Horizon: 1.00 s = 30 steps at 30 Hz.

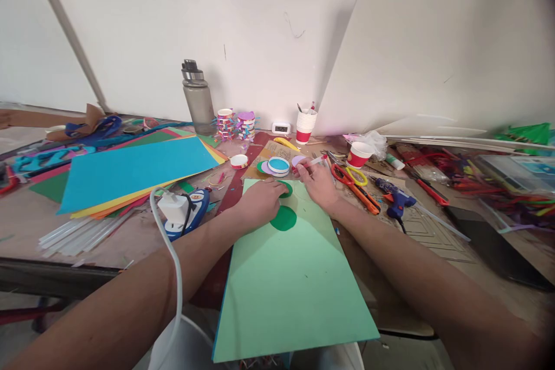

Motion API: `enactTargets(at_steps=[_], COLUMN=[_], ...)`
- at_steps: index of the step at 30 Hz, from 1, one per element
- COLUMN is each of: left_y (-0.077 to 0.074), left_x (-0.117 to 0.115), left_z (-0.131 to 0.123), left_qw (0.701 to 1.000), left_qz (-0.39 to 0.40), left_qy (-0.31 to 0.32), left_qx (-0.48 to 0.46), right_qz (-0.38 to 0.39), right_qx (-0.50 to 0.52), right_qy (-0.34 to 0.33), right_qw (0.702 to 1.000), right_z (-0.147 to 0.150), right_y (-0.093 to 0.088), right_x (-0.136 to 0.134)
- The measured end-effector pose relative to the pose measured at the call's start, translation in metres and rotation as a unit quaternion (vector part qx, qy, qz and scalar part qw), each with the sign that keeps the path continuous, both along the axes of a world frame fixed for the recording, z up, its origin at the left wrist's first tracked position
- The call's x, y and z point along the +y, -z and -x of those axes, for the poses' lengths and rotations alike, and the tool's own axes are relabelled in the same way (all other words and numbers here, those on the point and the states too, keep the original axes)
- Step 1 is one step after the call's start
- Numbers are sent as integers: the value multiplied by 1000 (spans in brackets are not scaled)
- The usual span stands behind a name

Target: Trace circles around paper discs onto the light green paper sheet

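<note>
A light green sheet (295, 283) with a blue edge under it lies in front of me and overhangs the table's near edge. My left hand (262, 203) rests on its far left part, fingers laid over a dark green circle (285, 188), which it partly covers. Just below, a second dark green circle (283, 218) shows on the sheet. At the sheet's far right corner my right hand (319, 185) is closed around a red and white pen (318, 160). Beyond the sheet, a white-rimmed blue disc (278, 165) sits near lilac and green paper circles.
On the left are stacked coloured sheets (134, 170), glue sticks (82, 234) and a power strip (191, 214) with a white cable. Scissors (349, 176), an orange cutter (366, 199), a glue gun (396, 202) and a paper cup (359, 154) lie or stand right. A bottle (199, 101) stands behind.
</note>
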<state>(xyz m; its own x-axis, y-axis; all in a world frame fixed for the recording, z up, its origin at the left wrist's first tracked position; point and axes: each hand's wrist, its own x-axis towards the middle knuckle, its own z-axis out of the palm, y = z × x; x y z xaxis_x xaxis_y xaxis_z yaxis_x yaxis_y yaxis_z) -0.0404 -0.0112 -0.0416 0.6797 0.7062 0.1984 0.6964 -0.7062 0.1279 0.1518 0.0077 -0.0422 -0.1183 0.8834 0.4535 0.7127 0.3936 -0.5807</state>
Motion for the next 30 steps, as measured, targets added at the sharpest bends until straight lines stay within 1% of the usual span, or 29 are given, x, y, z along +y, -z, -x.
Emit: enactTargets(at_steps=[3, 8, 12, 17, 24, 30], left_y=[1, -1, -4, -6, -3, -5], left_x=[0, 0, -1, -1, 0, 0], left_z=[-1, -1, -1, -3, -2, -2], left_qw=[1000, 1000, 1000, 1000, 1000, 1000], left_qz=[-3, 0, -7, 12, 9, 3], left_qy=[10, 26, 23, 13, 16, 17], left_qx=[-1, -7, -9, 4, -6, 12], right_qz=[34, 24, 25, 27, 12, 19], right_qx=[6, -9, -27, -46, -62, -59], right_qy=[6, -10, -2, 0, -11, -10], right_qw=[999, 1000, 999, 999, 998, 998], right_z=[-1, -3, -3, -1, -1, 0], right_y=[5, 13, 13, 12, 12, 13], right_x=[-5, -7, -8, -9, -9, -8])
